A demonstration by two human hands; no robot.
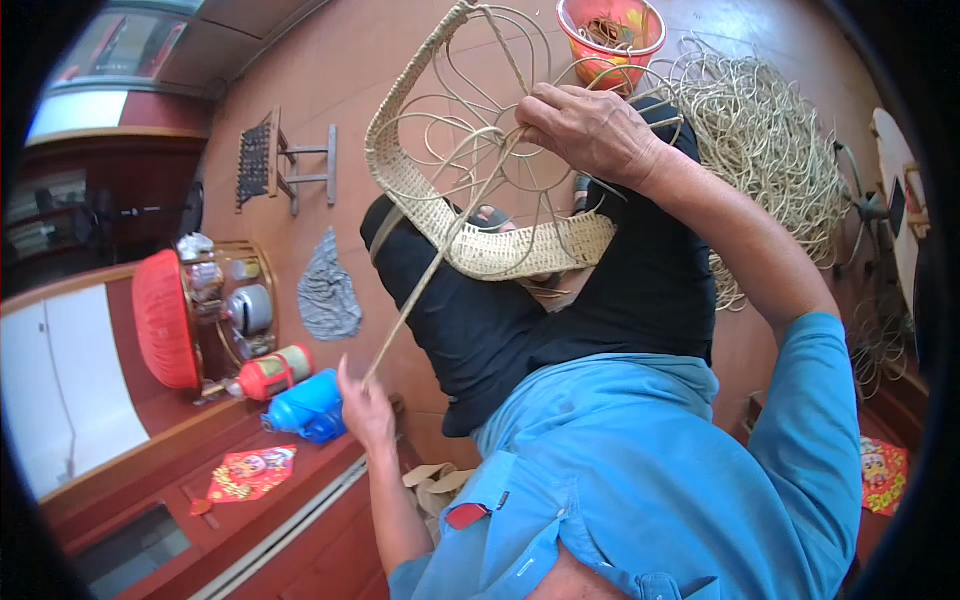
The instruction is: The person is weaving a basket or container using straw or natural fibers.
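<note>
A pale woven cane basket (pixel 480 252) rests across my thighs, with curved strands looping openly inside its woven band. Up at its far right edge, my right hand (pixel 590 130) is closed around cane strands where several of them meet. To the lower left, my left hand (pixel 368 410) pinches a long cane strand (pixel 408 312), which runs taut from the basket's band down to my fingers. My right hand covers the part of the strands that it grips.
A red bowl (pixel 612 75) with cane pieces stands beyond my right hand. Beside my right leg lies a big heap of cane (pixel 770 150). Left are a small stool (pixel 270 165), a grey cloth (pixel 328 290), a blue flask (pixel 305 405) and a red flask (pixel 275 372).
</note>
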